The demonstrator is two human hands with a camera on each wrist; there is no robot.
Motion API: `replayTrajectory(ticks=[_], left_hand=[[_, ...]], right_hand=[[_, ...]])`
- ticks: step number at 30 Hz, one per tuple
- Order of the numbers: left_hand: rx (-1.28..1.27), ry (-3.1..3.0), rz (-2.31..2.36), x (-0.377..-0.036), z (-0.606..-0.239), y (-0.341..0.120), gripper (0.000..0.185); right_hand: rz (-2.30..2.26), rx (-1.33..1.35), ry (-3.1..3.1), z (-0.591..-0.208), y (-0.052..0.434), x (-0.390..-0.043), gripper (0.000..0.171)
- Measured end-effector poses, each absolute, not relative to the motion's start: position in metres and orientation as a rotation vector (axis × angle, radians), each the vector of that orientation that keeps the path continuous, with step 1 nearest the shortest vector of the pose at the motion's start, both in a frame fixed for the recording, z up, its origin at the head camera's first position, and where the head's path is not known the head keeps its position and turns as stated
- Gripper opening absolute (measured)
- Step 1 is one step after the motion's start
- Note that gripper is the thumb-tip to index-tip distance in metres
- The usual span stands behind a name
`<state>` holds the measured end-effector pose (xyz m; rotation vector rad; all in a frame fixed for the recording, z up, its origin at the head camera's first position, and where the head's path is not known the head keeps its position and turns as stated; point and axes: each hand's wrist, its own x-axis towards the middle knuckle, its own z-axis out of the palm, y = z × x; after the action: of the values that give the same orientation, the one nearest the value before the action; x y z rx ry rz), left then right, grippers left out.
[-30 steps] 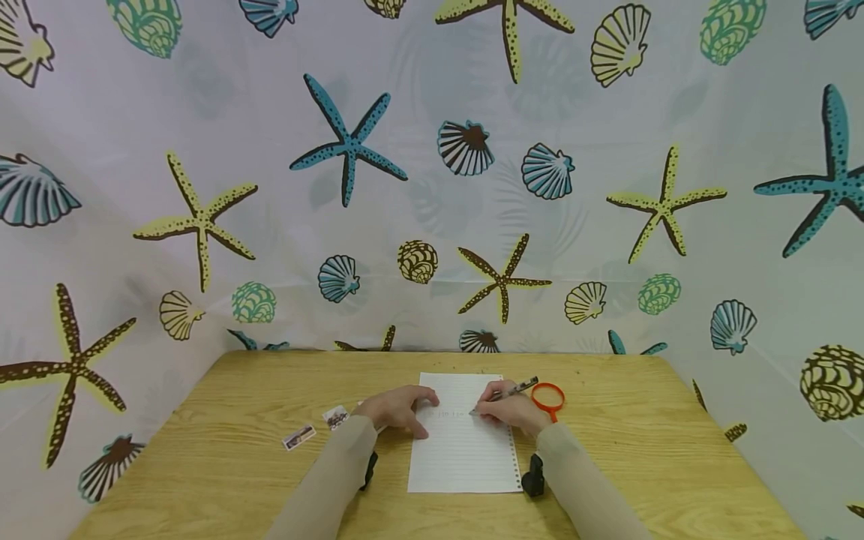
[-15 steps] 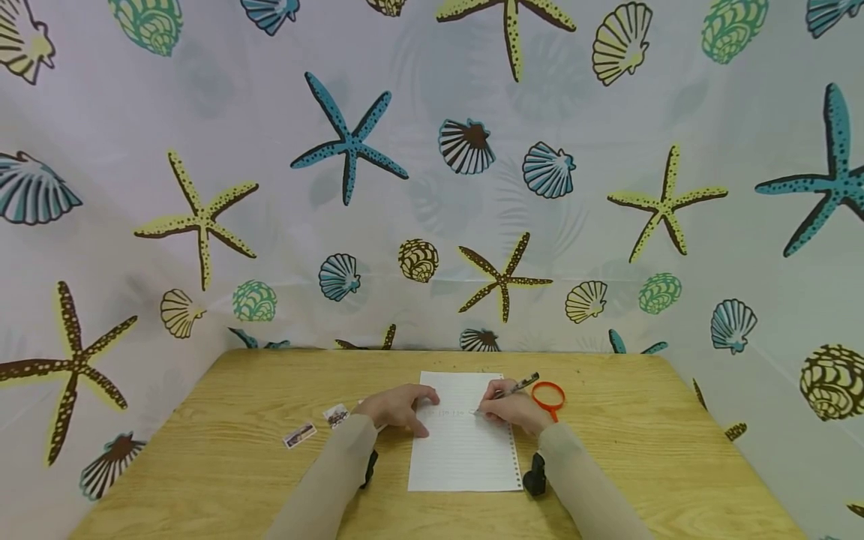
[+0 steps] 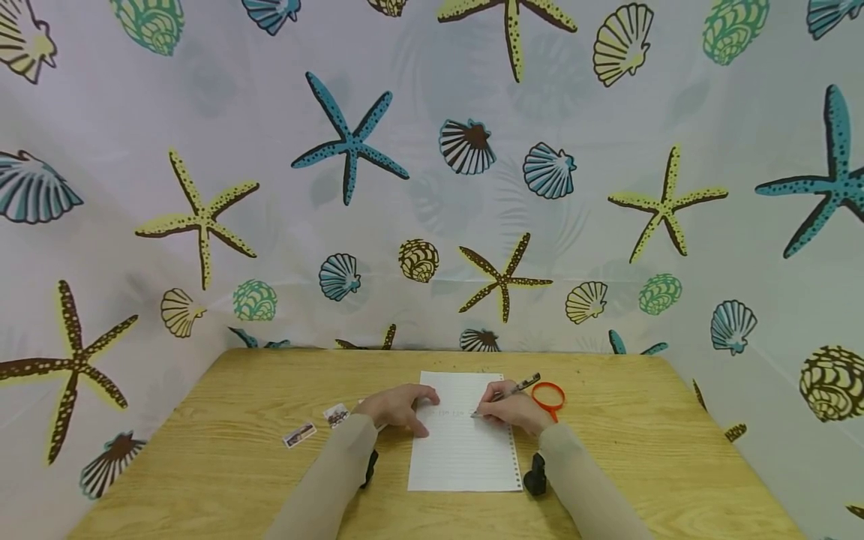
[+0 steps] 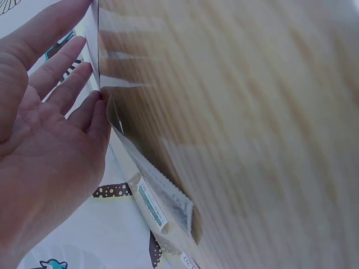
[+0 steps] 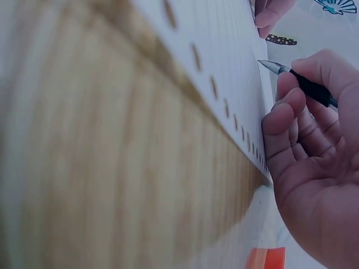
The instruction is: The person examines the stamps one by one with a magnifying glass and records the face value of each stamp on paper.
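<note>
A lined sheet of loose-leaf paper, with punched holes down its right edge, lies on the wooden table. My right hand pinches a pen, its tip at the paper beside a faint row of handwriting. The right wrist view shows the pen's dark grip between thumb and fingers. At the sheet's left edge rests my left hand, thumb and fingers spread and relaxed. In the left wrist view, a postage stamp stands slightly curled up from the table beside that hand's little-finger side.
Left of the left hand lie a postage stamp and another stamp. A red-rimmed magnifying glass is on the wooden table right beside the right hand. Behind the table hangs a shell-and-starfish curtain.
The pen tip has made small moves at the end of the handwriting, first slightly right, then slightly back left and down. My left hand and the paper have stayed in place.
</note>
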<state>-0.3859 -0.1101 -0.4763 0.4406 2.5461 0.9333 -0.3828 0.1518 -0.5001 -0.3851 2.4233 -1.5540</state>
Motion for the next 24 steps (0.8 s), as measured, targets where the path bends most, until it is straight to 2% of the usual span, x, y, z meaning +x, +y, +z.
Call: replayTrajectory(ticks=[24], left_hand=[[0.449,2.552,0.945,-0.3851,-0.4786,-0.1101,0.053]], right_hand=[[-1.594,-0.230,2.452,-0.5031,0.1514,-0.3841,0.013]])
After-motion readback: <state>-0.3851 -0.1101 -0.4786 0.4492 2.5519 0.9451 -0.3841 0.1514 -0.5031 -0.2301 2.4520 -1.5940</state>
